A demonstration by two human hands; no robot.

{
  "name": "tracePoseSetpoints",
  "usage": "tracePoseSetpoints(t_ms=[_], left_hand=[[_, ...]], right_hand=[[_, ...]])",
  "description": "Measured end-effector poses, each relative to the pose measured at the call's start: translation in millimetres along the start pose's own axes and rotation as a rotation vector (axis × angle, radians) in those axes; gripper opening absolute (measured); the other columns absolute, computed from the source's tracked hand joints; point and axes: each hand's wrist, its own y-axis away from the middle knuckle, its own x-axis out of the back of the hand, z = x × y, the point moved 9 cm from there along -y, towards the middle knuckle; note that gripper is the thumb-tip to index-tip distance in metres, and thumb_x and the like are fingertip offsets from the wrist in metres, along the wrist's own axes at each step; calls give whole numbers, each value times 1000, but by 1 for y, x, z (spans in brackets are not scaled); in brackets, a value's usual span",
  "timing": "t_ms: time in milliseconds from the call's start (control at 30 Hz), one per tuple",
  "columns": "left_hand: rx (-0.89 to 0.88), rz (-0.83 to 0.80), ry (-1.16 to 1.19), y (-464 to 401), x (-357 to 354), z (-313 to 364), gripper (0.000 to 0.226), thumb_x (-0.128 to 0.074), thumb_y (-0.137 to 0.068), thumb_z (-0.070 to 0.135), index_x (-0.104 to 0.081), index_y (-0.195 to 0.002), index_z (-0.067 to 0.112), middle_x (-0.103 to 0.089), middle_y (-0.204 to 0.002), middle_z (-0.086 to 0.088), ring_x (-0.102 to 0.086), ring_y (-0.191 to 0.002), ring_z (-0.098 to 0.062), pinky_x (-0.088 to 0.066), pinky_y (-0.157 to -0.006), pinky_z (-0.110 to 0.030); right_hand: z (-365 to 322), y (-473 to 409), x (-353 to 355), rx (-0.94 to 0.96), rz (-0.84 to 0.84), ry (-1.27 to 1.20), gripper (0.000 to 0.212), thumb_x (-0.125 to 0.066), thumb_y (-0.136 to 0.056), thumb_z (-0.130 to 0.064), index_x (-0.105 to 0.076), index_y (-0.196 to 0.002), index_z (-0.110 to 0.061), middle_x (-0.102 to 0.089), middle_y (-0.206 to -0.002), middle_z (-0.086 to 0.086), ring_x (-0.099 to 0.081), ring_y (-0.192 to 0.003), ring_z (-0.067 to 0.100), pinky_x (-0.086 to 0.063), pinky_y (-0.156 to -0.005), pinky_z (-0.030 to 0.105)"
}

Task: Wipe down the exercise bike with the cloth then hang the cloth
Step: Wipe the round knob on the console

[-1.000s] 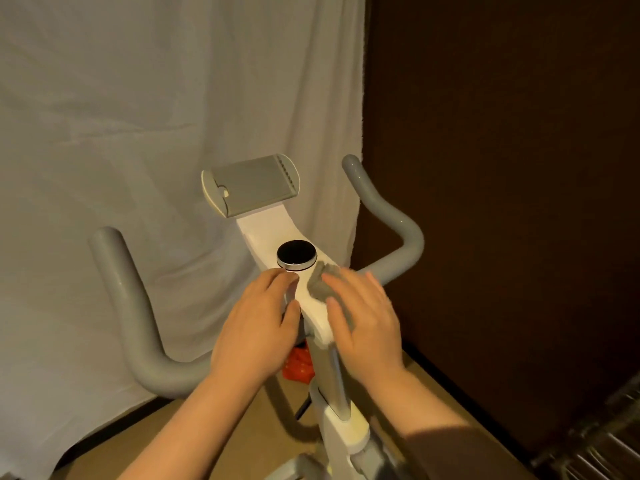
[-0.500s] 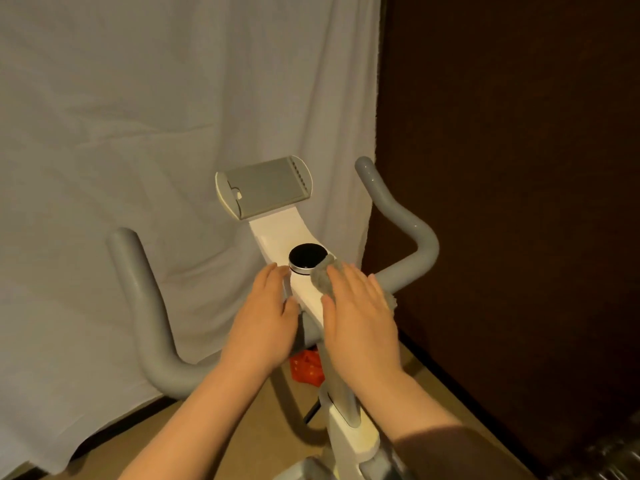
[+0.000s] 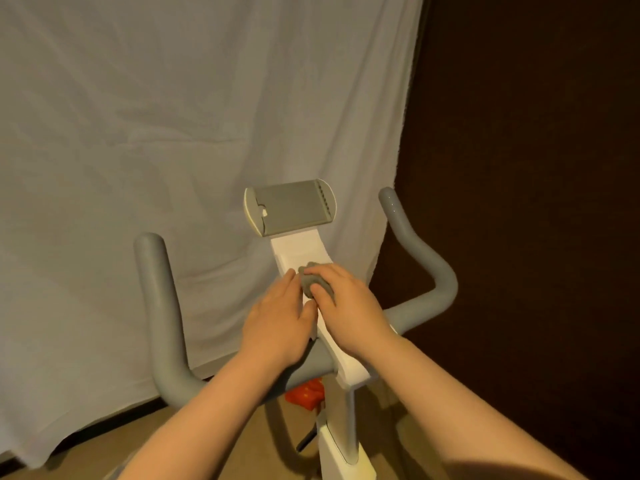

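Note:
The white exercise bike (image 3: 301, 249) stands before me with grey curved handlebars (image 3: 157, 306) and a grey tablet holder (image 3: 291, 209) on top. My right hand (image 3: 349, 310) presses a small grey cloth (image 3: 313, 280) onto the white console, covering the black knob. My left hand (image 3: 277, 320) rests flat on the console's left edge, fingers close together, next to the cloth. The white stem (image 3: 343, 441) runs down between my forearms.
A white sheet (image 3: 173, 133) hangs behind the bike. A dark brown wall (image 3: 536, 168) fills the right side. A red object (image 3: 306, 394) lies on the tan floor under the handlebar.
My right hand has slid the cloth forward over the black knob, which is now hidden. My left hand stayed on the console. The view has tilted up and shifted left.

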Motion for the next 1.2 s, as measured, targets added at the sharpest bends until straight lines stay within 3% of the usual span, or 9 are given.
tracePoseSetpoints(t_ms=[67,200,367,533,667,767,933,1067,1200], left_hand=[[1,-2,-30,-2,0,1,57,-29,-102,40,-14,-154,26,-9,-162,4,-15,-148,-15,-19,-119,-35],[26,-1,-49,-1,-1,0,58,-29,-102,40,-12,-155,22,-6,-163,4,-11,-148,-14,-14,-119,-33],[77,0,45,1,3,-3,60,-37,-100,41,-17,-153,21,-15,-161,3,-20,-145,-17,-23,-113,-33],[80,0,92,-1,1,-5,62,-40,-98,39,-16,-153,20,-16,-161,1,-25,-143,-18,-27,-110,-33],[66,27,122,-3,3,-4,65,-42,-96,39,-14,-154,25,-19,-160,5,-27,-143,-18,-30,-110,-35],[77,17,127,-5,-2,-8,62,-41,-97,41,-19,-152,23,-18,-161,3,-27,-143,-19,-31,-112,-38],[72,-4,144,-6,-5,-11,68,-39,-98,41,-8,-155,22,-6,-163,4,-12,-149,-16,-19,-118,-36],[76,-20,145,-6,-10,-11,69,-38,-99,43,-5,-155,21,-3,-163,4,-10,-149,-14,-18,-120,-36],[77,-15,152,-7,-8,-13,69,-39,-98,43,-6,-155,23,-4,-163,4,-10,-148,-14,-19,-119,-37]], right_hand=[[5,0,5,49,24,58,31,-41,-102,-25,-53,-131,-26,-52,-134,-10,-50,-117,9,-36,-90,19],[18,-41,0,-136,76,145,26,-38,-102,-25,-57,-118,-18,-58,-123,2,-56,-106,21,-40,-79,28],[20,-39,-7,27,-63,-47,29,-51,-98,-23,-62,-125,-22,-60,-128,-3,-56,-114,14,-45,-98,30],[27,-78,-11,-153,101,106,25,-57,-95,-19,-68,-118,-18,-51,-121,5,-47,-117,21,-41,-94,31],[9,-90,-22,70,-95,130,28,-65,-89,-16,-70,-116,-18,-58,-115,7,-52,-111,21,-41,-91,28],[22,-102,-3,-2,57,196,21,-61,-91,-16,-72,-108,-19,-58,-117,6,-52,-113,25,-44,-93,36],[1,-104,-31,79,-168,304,24,-50,-96,-23,-68,-112,-23,-54,-121,3,-44,-118,24,-37,-99,40],[25,-114,-5,-100,-79,386,27,-46,-98,-22,-65,-117,-18,-50,-126,8,-42,-121,27,-39,-98,37],[2,-102,-35,38,-196,234,25,-49,-98,-17,-66,-116,-10,-50,-123,9,-47,-114,24,-36,-91,28]])
